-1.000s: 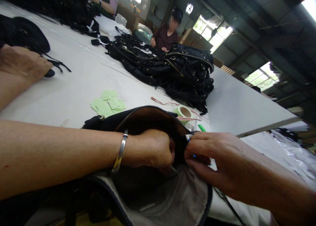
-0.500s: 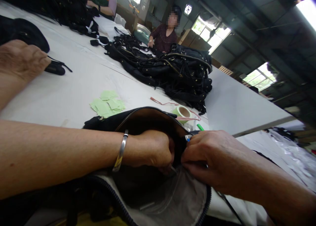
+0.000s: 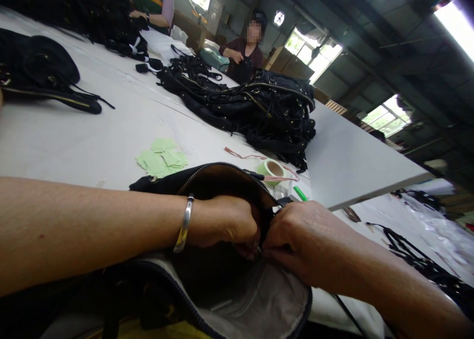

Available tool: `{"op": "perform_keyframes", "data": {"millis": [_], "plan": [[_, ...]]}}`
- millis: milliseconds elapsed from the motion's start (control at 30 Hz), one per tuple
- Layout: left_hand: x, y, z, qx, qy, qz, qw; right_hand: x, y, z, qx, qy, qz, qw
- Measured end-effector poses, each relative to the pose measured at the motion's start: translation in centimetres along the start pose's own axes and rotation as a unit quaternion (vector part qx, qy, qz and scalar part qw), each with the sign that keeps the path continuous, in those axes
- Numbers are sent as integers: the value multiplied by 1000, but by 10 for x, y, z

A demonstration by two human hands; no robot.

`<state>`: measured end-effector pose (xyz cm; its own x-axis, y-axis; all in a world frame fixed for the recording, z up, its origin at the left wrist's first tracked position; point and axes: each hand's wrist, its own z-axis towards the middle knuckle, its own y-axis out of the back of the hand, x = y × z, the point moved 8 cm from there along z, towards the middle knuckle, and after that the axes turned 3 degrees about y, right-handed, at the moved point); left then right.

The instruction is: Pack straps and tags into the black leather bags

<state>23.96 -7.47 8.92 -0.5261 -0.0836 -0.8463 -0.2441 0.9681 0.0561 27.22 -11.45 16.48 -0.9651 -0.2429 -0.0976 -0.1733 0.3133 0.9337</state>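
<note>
An open black bag [image 3: 207, 183] with a zip edge and pale grey lining [image 3: 266, 299] lies in front of me on the white table [image 3: 92, 136]. My left hand [image 3: 225, 223], with a silver bangle on its wrist, is closed on the bag's inner edge. My right hand [image 3: 296, 240] meets it knuckle to knuckle, its fingers pinching the same fabric at the bag's mouth. What sits between the fingertips is hidden.
Green paper tags [image 3: 161, 156] and a roll of green tape [image 3: 273, 169] lie just beyond the bag. A heap of black bags [image 3: 266, 111] fills the table's middle, another black bag [image 3: 40, 74] lies far left. Two people sit at the far end.
My right hand has slid left and closed against my left hand, covering the small blue item it held. Another person's hand at the far left has gone from view.
</note>
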Motion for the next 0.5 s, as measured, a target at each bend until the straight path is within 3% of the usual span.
{"op": "perform_keyframes", "data": {"millis": [100,200,300,433,500], "plan": [[-3,1,2,9,-21,-15,1000,3,-1,3,26,-25,-42,998],[-7,5,2,-15,-31,37,999,4,-3,6,35,-37,-77,996],[-7,10,1,-43,-27,49,998,1,-5,5,8,-50,-68,996],[-7,3,-1,15,-48,-62,997,-4,-3,1,-51,-61,-19,997],[-4,6,-2,-3,-39,-9,999,-6,-4,0,-41,-78,-10,996]]}}
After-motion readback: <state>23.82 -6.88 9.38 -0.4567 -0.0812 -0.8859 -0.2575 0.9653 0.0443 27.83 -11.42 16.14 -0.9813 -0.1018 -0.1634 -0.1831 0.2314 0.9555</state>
